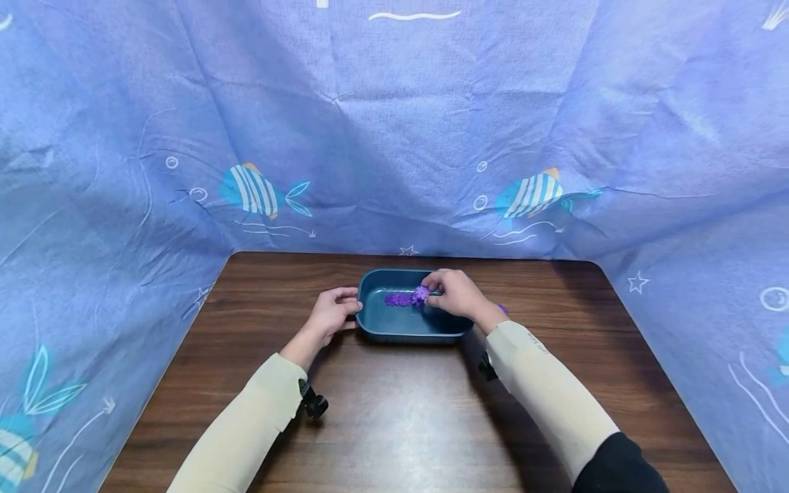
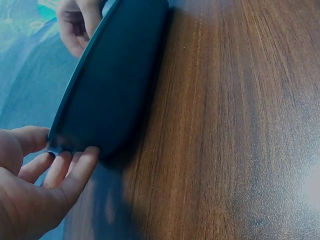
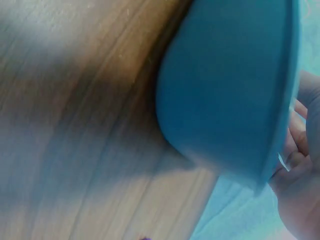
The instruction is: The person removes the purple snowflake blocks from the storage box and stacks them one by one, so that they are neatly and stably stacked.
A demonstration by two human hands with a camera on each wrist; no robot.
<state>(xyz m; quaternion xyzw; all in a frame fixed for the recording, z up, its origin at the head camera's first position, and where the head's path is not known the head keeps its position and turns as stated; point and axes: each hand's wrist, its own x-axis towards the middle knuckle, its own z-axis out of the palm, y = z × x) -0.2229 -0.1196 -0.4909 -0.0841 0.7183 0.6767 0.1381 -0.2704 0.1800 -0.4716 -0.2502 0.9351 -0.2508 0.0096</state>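
Observation:
A dark teal rectangular basin (image 1: pixel 414 337) with rounded corners sits on the table. My left hand (image 1: pixel 333 313) holds its left end, thumb at the rim and fingers against the outer wall; the left wrist view shows this left hand (image 2: pixel 45 180) close up. Over the basin's right part, my right hand (image 1: pixel 457 294) pinches a purple bumpy, flower-like piece (image 1: pixel 421 295). Another purple piece (image 1: pixel 397 300) lies on the basin floor just left of it. In the right wrist view the basin wall (image 3: pixel 225 90) hides what the right hand (image 3: pixel 302 160) pinches.
A small purple bit (image 1: pixel 503 309) shows on the table behind the right wrist. The brown wood-grain table (image 1: pixel 407 411) extends around the basin. A blue curtain (image 1: pixel 394 137) with fish prints hangs at the back and sides.

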